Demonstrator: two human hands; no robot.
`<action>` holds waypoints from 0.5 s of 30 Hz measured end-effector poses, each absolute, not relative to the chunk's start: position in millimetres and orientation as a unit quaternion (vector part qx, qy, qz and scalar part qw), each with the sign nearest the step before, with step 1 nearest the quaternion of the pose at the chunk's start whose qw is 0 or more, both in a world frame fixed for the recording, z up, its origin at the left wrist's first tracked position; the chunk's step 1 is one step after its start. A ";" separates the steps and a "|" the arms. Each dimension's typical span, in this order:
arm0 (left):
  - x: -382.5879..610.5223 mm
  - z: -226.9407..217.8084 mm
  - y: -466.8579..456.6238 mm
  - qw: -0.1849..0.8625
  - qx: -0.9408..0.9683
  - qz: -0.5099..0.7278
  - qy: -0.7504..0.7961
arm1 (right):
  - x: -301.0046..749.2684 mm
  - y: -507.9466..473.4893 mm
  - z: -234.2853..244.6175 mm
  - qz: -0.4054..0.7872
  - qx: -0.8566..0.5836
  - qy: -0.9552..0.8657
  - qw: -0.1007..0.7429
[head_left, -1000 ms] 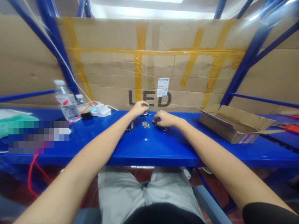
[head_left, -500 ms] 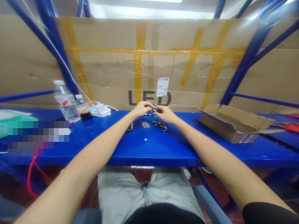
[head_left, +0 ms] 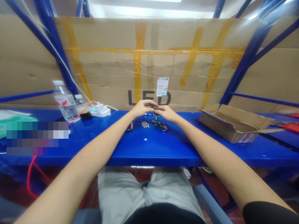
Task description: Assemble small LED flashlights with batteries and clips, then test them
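Note:
Above the back part of the blue table, my left hand (head_left: 143, 108) and my right hand (head_left: 166, 113) meet at the fingertips. Between them is a small green carabiner (head_left: 152, 107), partly covered by the fingers of both hands, which are closed on it. Just below lies a pile of purple and green carabiners (head_left: 164, 128). Left of that pile sits a cluster of small silvery metal pieces (head_left: 145, 124). Several short metal cylinders (head_left: 131, 125) lie beside my left forearm, partly hidden by it. A thin, shiny piece (head_left: 148, 114) rests under my hands.
An open cardboard box (head_left: 233, 124) stands on the right of the blue table (head_left: 149, 149). At the left are a water bottle (head_left: 66, 102), a small bottle of dark liquid (head_left: 83, 109), a white power strip (head_left: 102, 111) and red cable. Large cardboard (head_left: 112, 71) closes off the back.
The green carabiner has turned from lying nearly level to a steeper angle between my fingers. My right fingers have shifted slightly, and my arms have stayed almost in place.

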State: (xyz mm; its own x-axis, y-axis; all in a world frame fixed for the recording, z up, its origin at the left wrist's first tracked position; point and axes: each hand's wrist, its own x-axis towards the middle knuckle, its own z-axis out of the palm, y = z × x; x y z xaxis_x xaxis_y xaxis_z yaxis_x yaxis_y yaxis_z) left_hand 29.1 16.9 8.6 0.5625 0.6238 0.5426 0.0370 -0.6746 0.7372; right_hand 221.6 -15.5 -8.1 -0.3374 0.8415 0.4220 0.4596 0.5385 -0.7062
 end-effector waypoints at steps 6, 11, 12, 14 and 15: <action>28.4 13.4 7.4 0.439 0.816 0.335 0.170 | 226.6 -20.2 -5.9 0.516 -0.287 -0.703 0.396; 27.4 13.4 6.1 0.473 0.805 0.327 0.144 | 227.3 -22.3 -6.4 0.565 -0.241 -0.687 0.388; 27.1 13.4 5.6 0.481 0.804 0.317 0.144 | 227.1 -22.5 -6.9 0.568 -0.244 -0.687 0.382; 26.9 13.5 4.5 0.501 0.801 0.295 0.142 | 226.4 -22.9 -8.0 0.572 -0.253 -0.685 0.373; 27.0 13.5 4.2 0.510 0.799 0.287 0.141 | 225.9 -23.1 -8.4 0.571 -0.258 -0.685 0.372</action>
State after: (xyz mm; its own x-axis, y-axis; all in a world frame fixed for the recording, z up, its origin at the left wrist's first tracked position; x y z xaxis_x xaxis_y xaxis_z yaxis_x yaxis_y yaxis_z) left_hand 27.0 4.2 13.5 0.7953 0.5174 0.3160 -0.0684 -0.4413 0.8947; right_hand 225.9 -23.1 -8.4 -0.5906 0.7781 0.2139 -0.0714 0.2137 -0.9743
